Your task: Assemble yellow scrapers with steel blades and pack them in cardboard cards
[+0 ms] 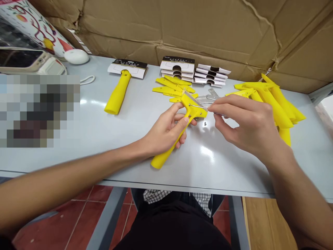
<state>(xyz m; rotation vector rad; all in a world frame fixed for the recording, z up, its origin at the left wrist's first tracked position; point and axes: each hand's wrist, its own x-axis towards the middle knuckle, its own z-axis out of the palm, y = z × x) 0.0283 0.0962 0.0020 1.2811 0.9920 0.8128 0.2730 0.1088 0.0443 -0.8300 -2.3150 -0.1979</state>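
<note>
A yellow scraper [168, 152] is held by its neck in my left hand [170, 130], its handle slanting down toward me and its wide head tilted up. Small screws show on the head. My right hand [241, 118] pinches a thin screwdriver [199, 106], whose tip meets the left screw on the scraper's head. Behind the head lie flat yellow plastic pieces [173, 85] and several metal blades [208, 98], partly covered by my right fingers. A tiny loose screw [205, 123] rests on the table just below the head.
A yellow scraper handle [118, 93] with a card sleeve lies at the left. Folded cards [178, 66] stand along the cardboard wall [197, 31]. Yellow handles [278, 100] are piled at the right. A white mouse [76, 56] and a device [28, 61] sit at the far left.
</note>
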